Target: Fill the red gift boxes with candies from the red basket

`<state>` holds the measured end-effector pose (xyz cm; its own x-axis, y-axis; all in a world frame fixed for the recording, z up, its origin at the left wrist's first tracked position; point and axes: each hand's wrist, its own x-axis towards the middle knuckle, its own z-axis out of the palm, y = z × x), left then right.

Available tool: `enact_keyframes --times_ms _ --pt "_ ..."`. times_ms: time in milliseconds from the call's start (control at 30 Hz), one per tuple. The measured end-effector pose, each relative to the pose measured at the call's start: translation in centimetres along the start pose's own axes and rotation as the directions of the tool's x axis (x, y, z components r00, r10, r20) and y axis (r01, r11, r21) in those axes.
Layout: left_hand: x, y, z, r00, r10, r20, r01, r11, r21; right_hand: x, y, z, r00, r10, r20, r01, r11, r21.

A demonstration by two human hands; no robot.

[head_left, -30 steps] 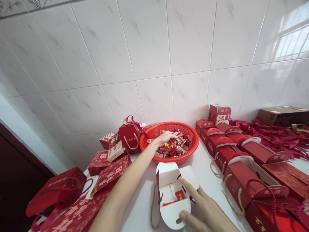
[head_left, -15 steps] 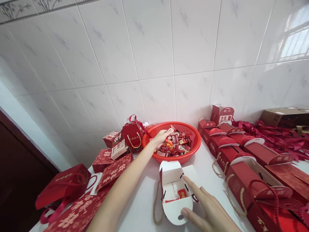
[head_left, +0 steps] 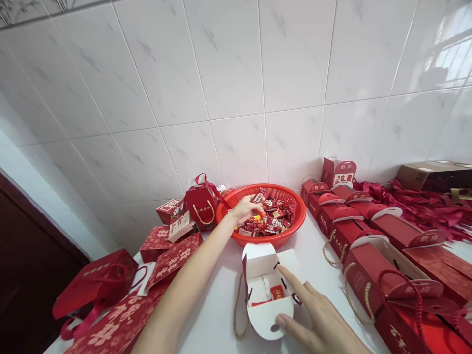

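On the near side of the red basket (head_left: 301, 209), the open box (head_left: 262, 319) faces mouth upward, its long axis toward that basket, the right hand (head_left: 311, 307) wide-fingered upon it, the left hand (head_left: 246, 210) curled among sweets (head_left: 273, 224), its grip I cannot tell, red packages (head_left: 201, 207) left of the basket, red boxes (head_left: 363, 263) right

Over at right, ribbons (head_left: 413, 209) sprawl in a heap, a carton (head_left: 415, 178) just behind; red boxes (head_left: 357, 263) line up lower right; lower left, a red bag (head_left: 86, 290); dark panel (head_left: 29, 236) down the left edge, tiled wall (head_left: 236, 64) filling the top!
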<state>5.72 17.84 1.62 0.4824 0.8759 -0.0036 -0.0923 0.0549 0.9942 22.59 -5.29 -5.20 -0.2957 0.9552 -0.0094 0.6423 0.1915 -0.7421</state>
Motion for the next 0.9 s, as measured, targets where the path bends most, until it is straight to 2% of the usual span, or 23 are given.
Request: enact_keyframes --times_ms 233,300,367,467,533,700,800,900 --pt "-0.1 0.0 -0.1 1.000 -0.004 0.014 0.005 1.000 -0.021 0.1 0.1 0.1 1.000 0.009 -0.019 -0.009 1.000 0.029" --pt "0.0 0.0 -0.1 1.000 0.005 0.017 -0.005 1.000 0.019 0.1 0.1 0.0 1.000 0.000 -0.023 0.000 1.000 0.031" --pt "0.4 -0.1 0.0 1.000 -0.002 0.016 -0.001 0.989 0.147 0.1 0.1 0.0 1.000 -0.013 -0.018 0.014 0.999 0.034" --pt "2.0 -0.3 0.3 0.997 -0.071 -0.005 0.064 0.873 0.484 0.1 0.1 0.0 1.000 -0.012 0.001 0.012 0.999 0.039" --pt "3.5 -0.8 0.7 0.994 -0.111 -0.011 0.094 0.778 0.621 0.1 0.3 0.1 1.000 0.000 0.003 0.000 0.999 0.035" --pt "6.7 -2.8 1.9 0.978 -0.205 0.038 0.098 0.613 0.784 0.5 1.0 0.4 1.000 0.005 -0.021 -0.004 1.000 0.014" --pt "6.9 -3.5 2.4 0.964 -0.257 0.067 0.077 0.512 0.855 0.5 0.9 0.3 1.000 0.015 0.004 -0.015 1.000 0.008" --pt "6.1 -3.2 2.6 0.966 -0.236 0.108 0.021 0.485 0.875 0.4 0.6 0.1 1.000 0.018 -0.002 -0.018 1.000 0.013"
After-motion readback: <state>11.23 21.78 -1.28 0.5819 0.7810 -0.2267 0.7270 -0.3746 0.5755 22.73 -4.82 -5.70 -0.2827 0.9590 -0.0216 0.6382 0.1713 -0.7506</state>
